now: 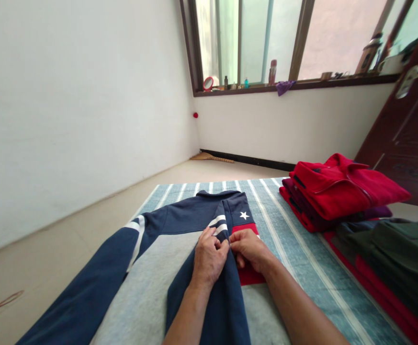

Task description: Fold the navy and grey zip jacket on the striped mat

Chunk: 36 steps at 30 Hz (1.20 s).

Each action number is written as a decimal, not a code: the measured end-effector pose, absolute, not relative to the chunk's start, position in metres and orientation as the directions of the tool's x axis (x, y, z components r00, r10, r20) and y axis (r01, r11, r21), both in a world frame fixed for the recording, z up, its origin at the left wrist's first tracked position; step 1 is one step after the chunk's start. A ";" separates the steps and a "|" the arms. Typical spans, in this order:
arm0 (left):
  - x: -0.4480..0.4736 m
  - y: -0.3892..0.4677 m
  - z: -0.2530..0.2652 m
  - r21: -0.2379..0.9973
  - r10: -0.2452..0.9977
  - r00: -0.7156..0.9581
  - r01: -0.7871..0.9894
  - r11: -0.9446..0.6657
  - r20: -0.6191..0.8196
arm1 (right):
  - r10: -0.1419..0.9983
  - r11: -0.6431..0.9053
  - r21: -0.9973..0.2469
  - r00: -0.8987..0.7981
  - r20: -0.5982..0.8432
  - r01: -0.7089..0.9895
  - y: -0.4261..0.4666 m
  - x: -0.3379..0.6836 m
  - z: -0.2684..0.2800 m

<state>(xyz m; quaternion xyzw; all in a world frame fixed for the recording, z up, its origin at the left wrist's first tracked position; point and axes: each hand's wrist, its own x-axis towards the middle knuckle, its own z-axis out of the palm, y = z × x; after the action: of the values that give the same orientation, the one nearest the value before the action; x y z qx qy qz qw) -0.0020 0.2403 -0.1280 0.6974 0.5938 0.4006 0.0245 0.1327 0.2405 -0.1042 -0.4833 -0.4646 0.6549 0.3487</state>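
A navy, grey and red jacket [147, 268] with a white star lies spread on the striped bed sheet [266, 211]. One side is folded inward, and its navy sleeve [233, 306] with white stripes runs down over the grey body. My left hand [210, 256] pinches that sleeve just below its white stripes. Close by on the right, my right hand [248, 249] has its fingers closed on the sleeve's edge, over the red panel. The other sleeve [83, 282] stretches out to the lower left.
To the right sits a stack of folded red clothes [345, 187], with a pile of dark green clothes [402, 254] nearer me. A broom [209, 156] lies on the floor by the far wall. Bottles and a small mirror [208, 84] stand on the windowsill.
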 end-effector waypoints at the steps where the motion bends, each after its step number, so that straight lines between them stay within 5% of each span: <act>1: -0.002 0.240 -0.128 0.507 0.852 -0.020 0.810 -0.293 0.523 | 0.907 -0.324 -0.946 -0.289 -0.307 -0.011 0.241 0.132 -0.105; 19: -0.005 0.244 -0.138 0.462 0.822 0.031 0.815 -0.350 0.569 | 0.914 -0.326 -0.945 -0.250 -0.321 0.022 0.243 0.127 -0.109; 26: -0.009 0.243 -0.126 0.553 0.878 -0.002 0.777 -0.300 0.479 | 0.925 -0.329 -0.944 -0.190 -0.329 0.034 0.244 0.123 -0.113; 36: 0.001 0.236 -0.109 0.477 0.939 -0.011 0.863 -0.165 0.345 | 0.916 -0.341 -0.940 -0.220 -0.337 0.020 0.239 0.126 -0.102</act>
<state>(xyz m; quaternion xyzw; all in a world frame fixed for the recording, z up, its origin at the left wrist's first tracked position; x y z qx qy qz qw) 0.0013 0.2363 -0.1089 0.7005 0.6431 0.3032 0.0620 0.1259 0.2390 -0.1019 -0.5158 -0.4535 0.6359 0.3521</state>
